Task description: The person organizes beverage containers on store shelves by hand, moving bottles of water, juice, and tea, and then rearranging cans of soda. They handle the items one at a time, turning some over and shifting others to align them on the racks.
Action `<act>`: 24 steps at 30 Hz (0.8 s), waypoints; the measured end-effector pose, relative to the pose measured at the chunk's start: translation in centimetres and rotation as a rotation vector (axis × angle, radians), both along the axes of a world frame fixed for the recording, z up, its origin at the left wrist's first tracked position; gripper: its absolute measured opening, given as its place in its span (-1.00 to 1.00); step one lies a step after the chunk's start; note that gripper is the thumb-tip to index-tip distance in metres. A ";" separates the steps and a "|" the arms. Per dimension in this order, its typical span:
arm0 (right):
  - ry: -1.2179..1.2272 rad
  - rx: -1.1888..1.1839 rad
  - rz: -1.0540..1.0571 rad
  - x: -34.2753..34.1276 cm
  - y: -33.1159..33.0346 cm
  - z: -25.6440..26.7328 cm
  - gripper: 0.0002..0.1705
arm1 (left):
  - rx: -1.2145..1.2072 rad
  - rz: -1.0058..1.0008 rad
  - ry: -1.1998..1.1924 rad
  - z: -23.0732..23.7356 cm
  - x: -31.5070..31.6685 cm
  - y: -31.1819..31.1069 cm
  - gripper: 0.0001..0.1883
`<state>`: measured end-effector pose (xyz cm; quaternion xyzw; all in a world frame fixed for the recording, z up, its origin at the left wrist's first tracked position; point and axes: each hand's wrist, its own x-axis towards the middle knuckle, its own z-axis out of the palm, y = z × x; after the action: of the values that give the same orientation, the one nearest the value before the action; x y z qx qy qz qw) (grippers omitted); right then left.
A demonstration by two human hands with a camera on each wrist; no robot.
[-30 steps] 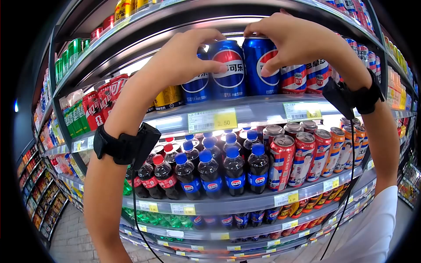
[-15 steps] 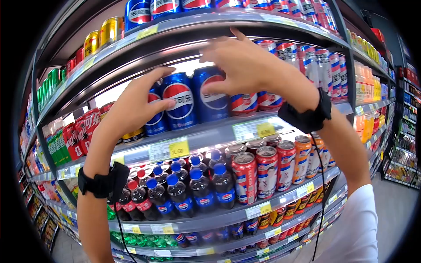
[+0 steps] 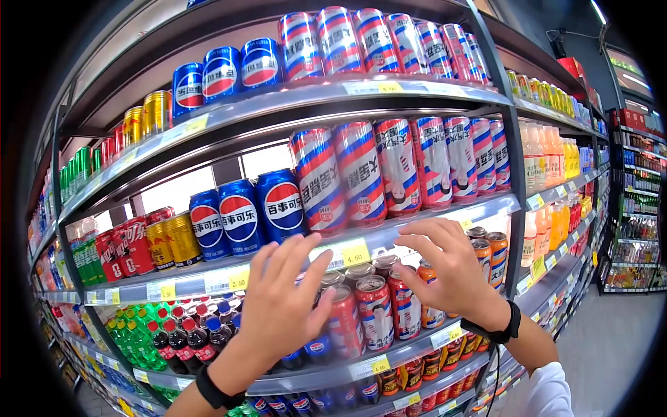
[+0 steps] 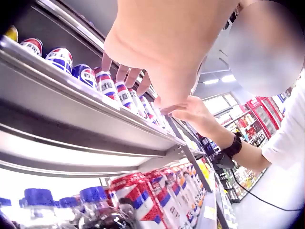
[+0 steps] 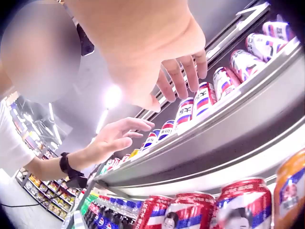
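Observation:
Both hands hang in the air before the shelves, apart from each other and holding nothing. The left hand (image 3: 281, 295), fingers spread, is in front of the price-label strip (image 3: 319, 257) and the lower row of red cans (image 3: 345, 320). To its right the right hand (image 3: 448, 267) has loosely bent, separated fingers. Behind and above them stand blue cola cans (image 3: 280, 201) and tall striped cans (image 3: 359, 170). In the left wrist view the left hand (image 4: 157, 52) is below the striped can row; the right wrist view shows the right hand (image 5: 147, 52) near similar cans (image 5: 205, 98).
Gold cans (image 3: 182, 236) and red cola cans (image 3: 135, 243) fill the left of the middle shelf. Dark bottles (image 3: 198, 338) stand lower down. An upright post (image 3: 513, 149) divides off shelves of orange bottles (image 3: 556, 226). An aisle floor (image 3: 590, 347) lies at the right.
Both hands have come away from the blue cans and moved down and to the right. The head view has swung right, bringing the tall striped cans to the centre.

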<state>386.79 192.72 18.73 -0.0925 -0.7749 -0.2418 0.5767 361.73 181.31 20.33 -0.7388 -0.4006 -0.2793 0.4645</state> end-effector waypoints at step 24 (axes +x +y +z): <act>-0.165 -0.164 -0.071 1.7 1.5 3.4 -0.43 | -0.019 -0.011 -0.176 1.0 0.0 1.2 -0.63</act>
<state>388.44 194.26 22.15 -0.1466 -0.8331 -0.2047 0.4925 361.74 182.55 21.31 -0.7178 -0.4384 -0.3422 0.4189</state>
